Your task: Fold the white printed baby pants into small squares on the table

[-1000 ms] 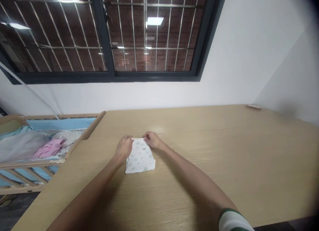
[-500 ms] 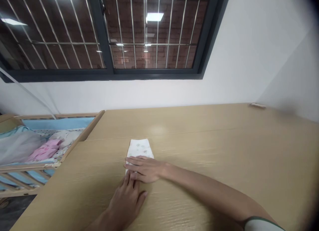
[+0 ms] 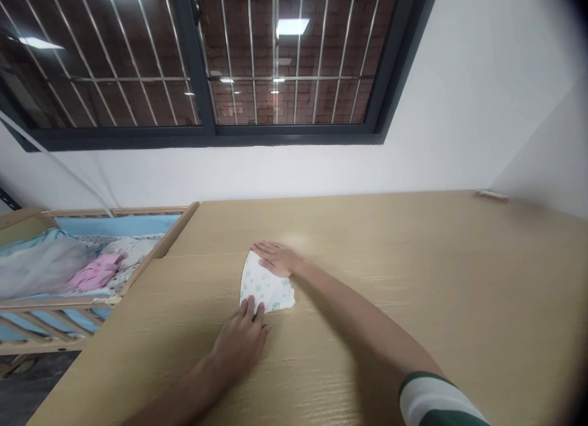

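Note:
A small white folded cloth with a pale green print (image 3: 264, 287) lies on the light wooden table (image 3: 413, 279). My right hand (image 3: 274, 258) rests flat on the cloth's far end, fingers stretched out to the left. My left hand (image 3: 242, 341) lies flat on the table at the cloth's near edge, its fingertips pressing on the cloth's near left corner. Neither hand grips anything.
A wooden cot (image 3: 68, 273) with blue lining, grey bedding and pink clothes (image 3: 92, 273) stands against the table's left side. A white wall and a dark barred window (image 3: 206, 64) lie behind. A small flat object (image 3: 492, 194) sits at the table's far right corner.
My right hand slid from the cloth's near end up to its far end. My left hand stayed at the near edge. The cloth now looks shorter, with a slanted left edge.

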Available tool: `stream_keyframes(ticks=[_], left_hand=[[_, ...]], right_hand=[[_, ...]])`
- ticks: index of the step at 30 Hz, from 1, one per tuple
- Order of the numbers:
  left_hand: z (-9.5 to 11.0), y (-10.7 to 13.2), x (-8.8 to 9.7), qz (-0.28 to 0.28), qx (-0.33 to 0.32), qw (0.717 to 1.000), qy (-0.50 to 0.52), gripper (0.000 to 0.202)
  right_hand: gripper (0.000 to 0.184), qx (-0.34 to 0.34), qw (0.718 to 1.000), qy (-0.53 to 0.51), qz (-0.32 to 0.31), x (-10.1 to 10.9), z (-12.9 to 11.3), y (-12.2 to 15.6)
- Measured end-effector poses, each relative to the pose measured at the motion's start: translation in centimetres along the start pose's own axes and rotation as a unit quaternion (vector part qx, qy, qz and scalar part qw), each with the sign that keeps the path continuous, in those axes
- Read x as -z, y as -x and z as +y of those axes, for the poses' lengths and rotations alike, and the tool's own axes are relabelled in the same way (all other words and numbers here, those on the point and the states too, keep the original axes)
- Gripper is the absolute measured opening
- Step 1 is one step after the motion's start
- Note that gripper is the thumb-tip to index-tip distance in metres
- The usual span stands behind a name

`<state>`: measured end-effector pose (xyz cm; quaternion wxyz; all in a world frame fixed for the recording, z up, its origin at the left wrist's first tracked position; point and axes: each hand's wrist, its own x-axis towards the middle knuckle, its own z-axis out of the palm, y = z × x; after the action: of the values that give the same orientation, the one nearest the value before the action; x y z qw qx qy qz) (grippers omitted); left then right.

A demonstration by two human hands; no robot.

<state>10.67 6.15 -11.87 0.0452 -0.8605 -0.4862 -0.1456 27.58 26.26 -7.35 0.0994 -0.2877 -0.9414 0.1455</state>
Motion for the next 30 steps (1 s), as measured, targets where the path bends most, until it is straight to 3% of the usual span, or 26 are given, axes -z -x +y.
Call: stream_keyframes(ticks=[4,8,12,14,16,18,24,27,30], left_hand=[[-1.9,0.0,1.2,-0.029,0.003,0.999,0.024,0.038],[-4.1,0.1,1.6,0.026,-0.005,0.998,0.055,0.030],[-4.4,-0.3,1.4,0.082,-0.020,0.993,0.082,0.035],[-4.3,-0.7,1.7,0.080,0.027,0.989,0.121,0.036],[-4.3,-1.0,2.5,0.069,0.083,0.979,0.176,0.035],[-4.7,-1.2,3.7,0.050,0.107,0.967,0.225,0.030],[-6.3,-2.4,6.8,-0.036,0.133,0.932,0.336,0.032],[-6.9,-4.1,6.6,0.008,0.194,0.901,0.389,0.040],[-7.8,-6.3,5.2,0.063,0.244,0.876,0.412,0.046]], right_hand=[[0.058,0.007,0.997,0.062,0.046,0.3,-0.9,0.5],[0.048,0.004,0.990,0.100,0.099,1.6,-4.2,3.3],[0.057,-0.015,0.998,0.056,0.026,3.2,-7.7,7.7],[0.060,-0.014,0.999,0.029,-0.008,3.5,-8.8,9.7],[0.047,-0.011,1.000,0.005,-0.022,3.7,-9.3,11.1],[0.034,-0.019,0.999,-0.028,-0.017,3.8,-9.4,11.7],[0.022,-0.062,0.978,-0.193,0.054,4.3,-7.3,10.1],[0.022,-0.107,0.961,-0.242,0.079,4.0,-5.6,8.9],[0.024,-0.188,0.941,-0.241,0.145,3.0,-3.7,7.6]])
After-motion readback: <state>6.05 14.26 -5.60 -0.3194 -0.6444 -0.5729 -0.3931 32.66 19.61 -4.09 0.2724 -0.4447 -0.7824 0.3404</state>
